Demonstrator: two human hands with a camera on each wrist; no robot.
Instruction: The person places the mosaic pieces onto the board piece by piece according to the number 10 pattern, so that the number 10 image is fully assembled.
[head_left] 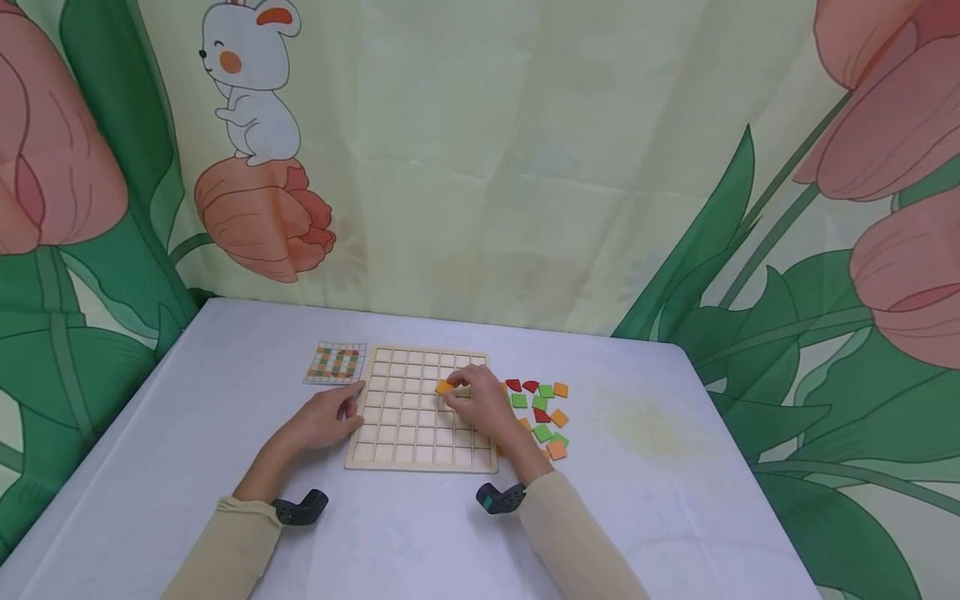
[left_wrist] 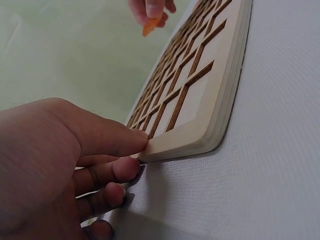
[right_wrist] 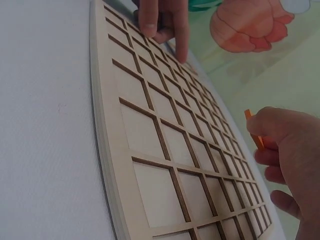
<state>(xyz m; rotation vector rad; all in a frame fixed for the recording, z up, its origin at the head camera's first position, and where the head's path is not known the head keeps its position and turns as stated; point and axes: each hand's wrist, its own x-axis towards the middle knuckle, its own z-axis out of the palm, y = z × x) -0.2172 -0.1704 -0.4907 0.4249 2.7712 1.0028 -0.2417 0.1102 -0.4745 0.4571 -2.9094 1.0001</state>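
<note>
My right hand pinches an orange square tile between thumb and fingers, above the wooden grid board. In the right wrist view the orange tile is held tilted, apart from the board's surface. My left hand touches the board's left edge, with index finger and thumb spread along it. The left wrist view shows that thumb laid straight against the board's rim, while the other fingers bend beside it. The board's visible cells hold no tiles; my right hand hides some of them.
Loose green tiles, orange tiles and red curved pieces lie right of the board, partly behind my right forearm. A pattern card with a coloured grid lies at the board's upper left. The white-covered table meets a printed curtain.
</note>
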